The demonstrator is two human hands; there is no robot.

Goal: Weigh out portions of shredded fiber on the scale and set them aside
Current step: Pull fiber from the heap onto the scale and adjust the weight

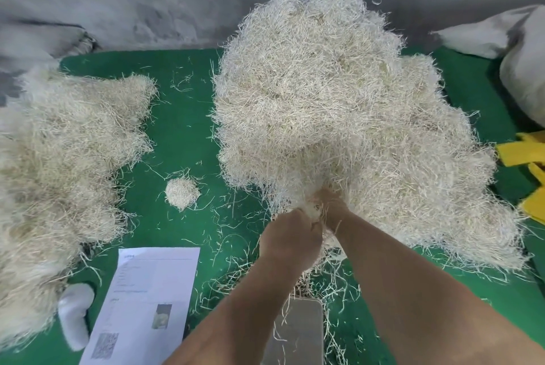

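Note:
A large heap of pale shredded fiber (339, 105) covers the middle and right of the green table (182, 116). At its near edge my left hand (290, 234) and my right hand (333, 208) both grip a tuft of fiber (312, 208) pulled from the heap. Below my forearms lies the grey scale platform (298, 332), with a few loose strands on it. A small ball of fiber (182, 192) sits alone on the table left of my hands. A second big mass of fiber (62, 164) fills the left side.
A printed sheet of paper (147, 302) lies at the front left, with a white glove (75, 314) beside it. White sacks (519, 48) and yellow straps (528, 170) sit at the right edge. A grey wall stands behind. Loose strands litter the table.

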